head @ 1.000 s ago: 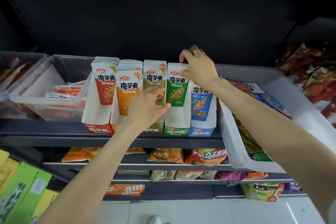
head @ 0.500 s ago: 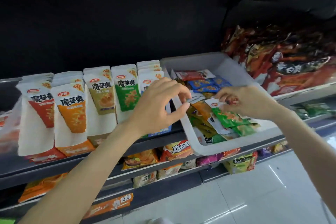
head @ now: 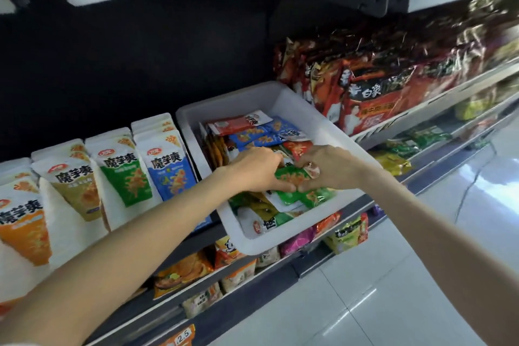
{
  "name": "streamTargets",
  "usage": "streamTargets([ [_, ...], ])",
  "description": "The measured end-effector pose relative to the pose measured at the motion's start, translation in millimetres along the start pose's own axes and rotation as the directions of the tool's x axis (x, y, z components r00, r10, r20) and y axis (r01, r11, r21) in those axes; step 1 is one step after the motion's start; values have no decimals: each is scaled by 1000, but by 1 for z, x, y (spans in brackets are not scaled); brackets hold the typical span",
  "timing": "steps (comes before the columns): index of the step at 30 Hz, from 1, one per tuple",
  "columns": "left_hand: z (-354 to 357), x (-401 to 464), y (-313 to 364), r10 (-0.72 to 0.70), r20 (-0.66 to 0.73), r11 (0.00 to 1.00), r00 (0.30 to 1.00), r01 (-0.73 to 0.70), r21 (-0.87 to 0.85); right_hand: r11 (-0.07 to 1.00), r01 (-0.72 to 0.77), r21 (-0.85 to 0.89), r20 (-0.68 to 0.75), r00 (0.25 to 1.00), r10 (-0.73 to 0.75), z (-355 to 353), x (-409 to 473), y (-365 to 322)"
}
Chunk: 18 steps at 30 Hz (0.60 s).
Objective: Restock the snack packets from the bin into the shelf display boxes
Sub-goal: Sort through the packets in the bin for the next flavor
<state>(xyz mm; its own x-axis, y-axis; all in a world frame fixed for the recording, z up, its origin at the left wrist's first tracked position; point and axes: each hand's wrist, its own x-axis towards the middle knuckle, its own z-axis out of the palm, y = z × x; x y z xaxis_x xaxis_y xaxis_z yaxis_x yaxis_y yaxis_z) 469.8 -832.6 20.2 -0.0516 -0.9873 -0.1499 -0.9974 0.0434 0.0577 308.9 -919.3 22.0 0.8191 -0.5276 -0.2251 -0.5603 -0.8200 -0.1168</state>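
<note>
1. Hands meet over the middle of the white bin (head: pixel 238 229): the left hand (head: pixel 259 168) and the right hand (head: pixel 328 167) both have their fingers curled round the same green packets (head: pixel 292 178), thumb tips nearly touching on them.
2. Packets of red, blue, orange and green lie loose in the bin; those under the hands and forearms are hidden.
3. Left of the bin stands a row of display boxes (head: pixel 171 166), blue nearest, then green, olive and orange; the orange one is cut off by the picture's left edge, and the left forearm covers their lower fronts.
4. Right of the bin, red noodle bags (head: pixel 373 98) are blurred, their print only partly readable.
5. Below the bin, more snack bags (head: pixel 182 271) sit on lower shelves, half hidden by the bin and shelf edge.
</note>
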Motion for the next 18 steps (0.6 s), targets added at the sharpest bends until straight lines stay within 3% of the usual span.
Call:
streamTargets([
  [4,-14,-4,-6,-12,28,980,1000,18,-199,993,20,117,-110,994,-7,-7,-6,6],
  [8,-29,-34,-30,-86,-148,959,985,42,-279,952,51,301,-318,947,49,-14,-12,8],
  [13,-36,-77,-53,-272,-347,854,897,59,-516,871,105,480,-391,914,105,-14,-9,-8],
  [15,-35,-89,-60,-341,-381,776,860,28,-630,738,141,660,-411,890,197,-18,-7,-20],
  [18,-31,-104,-63,-405,-365,622,839,-40,-782,425,250,870,-383,885,265,-26,-5,-43],
])
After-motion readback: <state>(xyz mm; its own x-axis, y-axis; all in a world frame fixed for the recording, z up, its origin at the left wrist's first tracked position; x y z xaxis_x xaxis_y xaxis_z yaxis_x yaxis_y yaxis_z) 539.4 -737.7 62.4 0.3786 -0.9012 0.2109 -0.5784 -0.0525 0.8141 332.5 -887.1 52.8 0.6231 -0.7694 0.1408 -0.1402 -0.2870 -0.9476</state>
